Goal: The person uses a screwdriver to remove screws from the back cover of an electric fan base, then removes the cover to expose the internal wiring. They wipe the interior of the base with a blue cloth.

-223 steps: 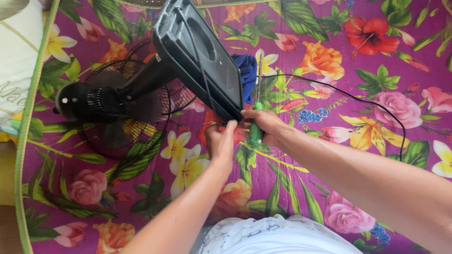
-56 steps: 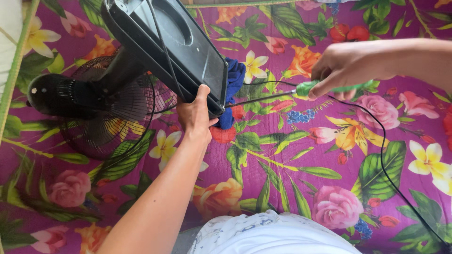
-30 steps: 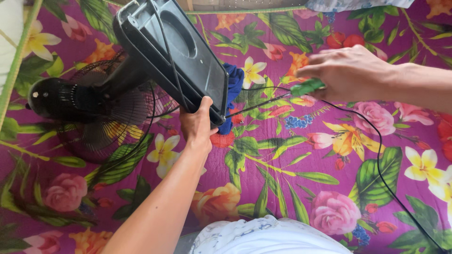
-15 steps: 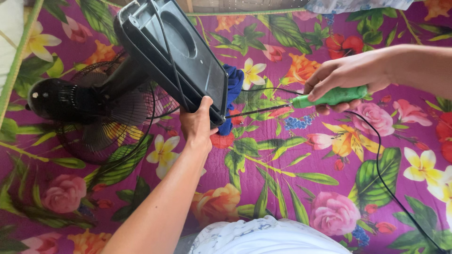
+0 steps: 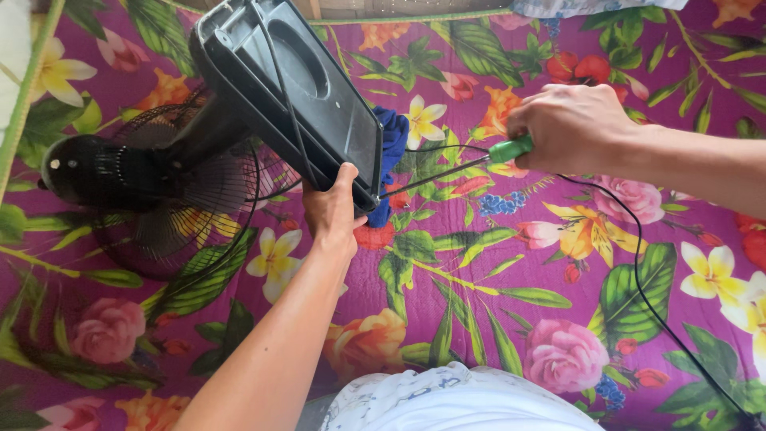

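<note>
against fan base (image 5: 319, 88), screwdriver (image 5: 471, 162) in right hand (image 5: 568, 128)

A home is suggested, with the work done at floor level. The whole ground is covered by a quilted purple mat (image 5: 495, 319) printed with large flowers and leaves and edged in green. A household electric fan (image 5: 159, 172) is laid on it, and a pale cushion (image 5: 12, 48) is glimpsed at the left edge.

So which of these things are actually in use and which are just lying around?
In use: fan base, gripped by the left hand; green screwdriver in the right hand, tip at the base's edge.
Lying about: blue cloth, black cord, floral mat.
</note>
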